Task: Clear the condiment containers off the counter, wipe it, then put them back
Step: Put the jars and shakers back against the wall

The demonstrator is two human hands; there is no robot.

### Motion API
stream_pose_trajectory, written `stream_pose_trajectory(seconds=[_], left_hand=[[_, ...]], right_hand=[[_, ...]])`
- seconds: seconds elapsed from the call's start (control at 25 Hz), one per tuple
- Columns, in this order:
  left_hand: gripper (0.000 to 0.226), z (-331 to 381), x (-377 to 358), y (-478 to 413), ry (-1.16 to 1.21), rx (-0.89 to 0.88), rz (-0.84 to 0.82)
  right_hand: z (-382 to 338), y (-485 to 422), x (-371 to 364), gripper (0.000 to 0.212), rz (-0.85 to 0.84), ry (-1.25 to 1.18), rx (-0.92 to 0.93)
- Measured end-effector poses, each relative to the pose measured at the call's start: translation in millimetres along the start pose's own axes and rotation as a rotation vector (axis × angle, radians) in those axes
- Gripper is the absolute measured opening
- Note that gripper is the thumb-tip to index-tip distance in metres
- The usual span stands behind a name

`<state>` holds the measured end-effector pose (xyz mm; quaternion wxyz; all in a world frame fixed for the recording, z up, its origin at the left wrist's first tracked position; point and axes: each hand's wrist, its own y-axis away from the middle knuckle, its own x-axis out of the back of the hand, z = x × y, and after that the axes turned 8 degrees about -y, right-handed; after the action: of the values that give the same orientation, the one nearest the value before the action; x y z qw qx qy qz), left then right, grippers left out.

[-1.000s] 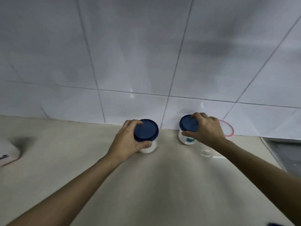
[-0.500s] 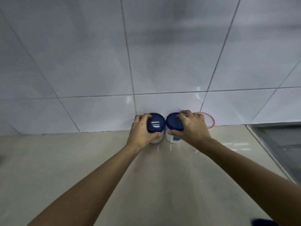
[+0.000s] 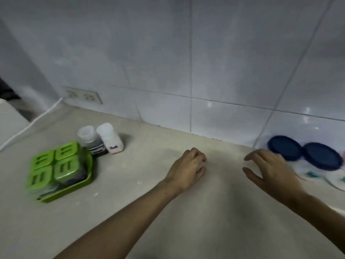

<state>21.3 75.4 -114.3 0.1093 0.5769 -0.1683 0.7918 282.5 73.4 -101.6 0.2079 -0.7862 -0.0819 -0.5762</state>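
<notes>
Nearest you, both forearms reach over the bare counter (image 3: 214, 212). Your left hand (image 3: 186, 170) hovers with fingers curled loosely inward, holding nothing. Your right hand (image 3: 268, 170) is spread wider, thumb apart from the fingers, also empty.

At 3 o'clock from the right hand, two jars stand touching, near the wall: the near blue-lidded jar (image 3: 284, 150) just beside your right fingertips, the far blue-lidded jar (image 3: 323, 158) beyond it. At 9 o'clock from the left hand, well apart, sits a green tray (image 3: 82, 185) carrying four green-lidded boxes (image 3: 53, 165). At its 1 o'clock corner stand a dark-filled bottle (image 3: 91, 140) and a white-capped bottle (image 3: 111, 140), touching each other.

Risks, as judged:
- The right hand sits close to the jars; a careless sideways sweep could knock them into each other or off to the right.
- The two bottles look tall and narrow; grabbing both at once, or bumping the tray, could tip them.
- Lifting the tray by one edge could slide the boxes off.

Further back, a wall socket (image 3: 84, 96) and a white cable (image 3: 33, 121) lie by the tiled wall (image 3: 168, 53); a snagged cable or wet cloth there is a hazard.

Hard to make out: motion blur smears the tray, the labels and the jar bodies. The far jar is partly cut off at the right edge. A white object at the left edge is unidentifiable.
</notes>
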Motion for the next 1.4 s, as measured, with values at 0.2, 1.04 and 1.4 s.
stream_pose_trajectory(seconds=[0.2, 1.04, 1.4], left_hand=[[0.028, -163.0, 81.0, 73.9, -0.262, 0.122, 0.164], [0.051, -261.1, 129.2, 46.3, -0.019, 0.118, 0.101], [0.046, -63.6, 50.1, -81.0, 0.144, -0.158, -0.01]], right_hand=[[-140.5, -109.5, -59.4, 0.032, -0.135, -0.084, 0.15], [-215.9, -213.8, -84.3, 0.056, -0.204, -0.335, 0.128], [13.6, -114.9, 27.5, 0.061, -0.068, -0.118, -0.259]])
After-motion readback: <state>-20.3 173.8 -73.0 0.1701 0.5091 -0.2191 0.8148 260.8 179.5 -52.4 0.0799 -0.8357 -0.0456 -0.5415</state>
